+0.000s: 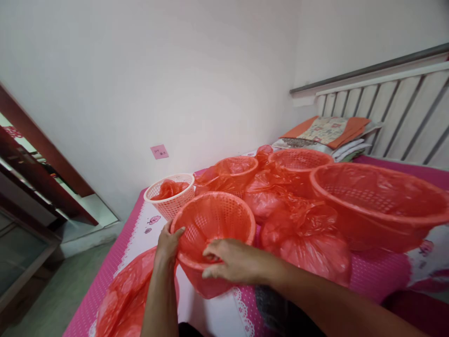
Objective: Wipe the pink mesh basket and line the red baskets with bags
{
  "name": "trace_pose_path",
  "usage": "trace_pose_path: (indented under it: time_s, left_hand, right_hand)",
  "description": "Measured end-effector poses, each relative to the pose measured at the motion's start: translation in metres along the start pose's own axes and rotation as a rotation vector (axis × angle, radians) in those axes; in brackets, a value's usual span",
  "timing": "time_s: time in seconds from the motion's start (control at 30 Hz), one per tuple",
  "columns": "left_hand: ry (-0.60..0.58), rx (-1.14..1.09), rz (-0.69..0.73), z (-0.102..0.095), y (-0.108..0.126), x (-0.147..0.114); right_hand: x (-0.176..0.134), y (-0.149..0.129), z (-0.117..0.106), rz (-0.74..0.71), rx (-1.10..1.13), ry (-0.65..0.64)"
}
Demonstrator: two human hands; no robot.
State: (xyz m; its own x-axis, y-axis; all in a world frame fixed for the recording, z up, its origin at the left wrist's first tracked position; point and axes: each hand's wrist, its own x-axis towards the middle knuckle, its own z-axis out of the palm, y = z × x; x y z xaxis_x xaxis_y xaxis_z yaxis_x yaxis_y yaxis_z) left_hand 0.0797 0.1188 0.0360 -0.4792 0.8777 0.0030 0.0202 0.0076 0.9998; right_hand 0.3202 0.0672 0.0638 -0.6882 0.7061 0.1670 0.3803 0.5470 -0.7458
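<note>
A round basket [224,210] with perforated walls stands tilted towards me, lined with a thin red plastic bag [201,234] folded over its rim. My left hand [169,243] is closed on the left of the rim, thumb inside. At the front of the rim my right hand [228,260] is closed on the bag, with curled fingers inside and the thumb outside. Exactly what lies between those fingers is partly hidden. Beside my left forearm lies a loose red plastic bag [128,290].
A white basket [171,201] with red plastic inside stands behind. More lined red baskets [372,187] and knotted, filled red bags [312,243] crowd the right. Folded cloths [326,131] lie near a white radiator [403,112]. A pink bedspread [379,271] lies underneath.
</note>
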Motion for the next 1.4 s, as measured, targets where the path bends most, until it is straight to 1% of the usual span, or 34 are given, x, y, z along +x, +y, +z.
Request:
trace_pose_path:
  time_s: [0.03, 0.07, 0.1, 0.13, 0.17, 0.2, 0.27, 0.33, 0.4, 0.5, 0.63, 0.73, 0.9, 0.97, 1.17, 1.27, 1.4]
  left_hand:
    - [-0.010, -0.004, 0.003, -0.003, -0.003, 0.004]
    - [-0.015, -0.012, 0.007, -0.006, -0.006, 0.007]
    - [-0.015, -0.022, 0.009, -0.008, -0.008, 0.009]
    - [-0.014, -0.033, 0.010, -0.010, -0.010, 0.010]
    - [-0.023, -0.049, 0.006, -0.012, -0.010, 0.011]
    - [-0.042, -0.076, -0.004, -0.013, -0.010, 0.011]
    - [-0.092, -0.156, -0.049, -0.015, -0.009, 0.010]
    - [-0.127, -0.228, -0.098, -0.016, -0.007, 0.010]
    - [-0.131, -0.252, -0.122, -0.017, -0.005, 0.009]
    - [-0.111, -0.256, -0.124, -0.017, -0.004, 0.008]
    - [-0.046, -0.260, -0.101, -0.019, -0.003, 0.005]
    - [-0.006, -0.256, -0.069, -0.021, -0.001, -0.001]
    - [-0.031, -0.291, 0.007, -0.020, 0.005, -0.013]
    - [-0.015, -0.289, 0.030, -0.018, 0.005, -0.017]
    - [0.056, -0.252, 0.108, -0.009, 0.002, -0.026]
    - [0.050, -0.231, 0.129, -0.009, 0.001, -0.028]
    - [0.022, -0.199, 0.169, -0.012, 0.003, -0.030]
  right_hand:
    - [0.002, 0.007, -0.009, -0.041, 0.107, 0.121]
    - [0.004, 0.017, -0.019, -0.072, 0.207, 0.269]
    - [0.007, 0.029, -0.031, -0.089, 0.275, 0.452]
    - [0.010, 0.043, -0.042, -0.064, 0.306, 0.636]
    - [0.012, 0.058, -0.053, 0.000, 0.348, 0.804]
    - [0.015, 0.075, -0.062, 0.096, 0.411, 0.914]
    - [0.017, 0.104, -0.073, 0.328, 0.606, 0.968]
    - [0.019, 0.125, -0.074, 0.414, 0.689, 0.905]
    - [0.019, 0.134, -0.068, 0.432, 0.759, 0.808]
    - [0.021, 0.134, -0.058, 0.413, 0.863, 0.678]
    - [0.020, 0.128, -0.057, 0.369, 0.957, 0.592]
    - [0.017, 0.126, -0.062, 0.323, 1.019, 0.574]
    - [0.011, 0.125, -0.069, 0.234, 1.033, 0.582]
    - [0.010, 0.126, -0.070, 0.219, 1.033, 0.582]
    - [0.010, 0.123, -0.071, 0.211, 1.029, 0.594]
    - [0.009, 0.119, -0.072, 0.207, 1.043, 0.618]
    - [0.006, 0.115, -0.074, 0.253, 1.008, 0.620]
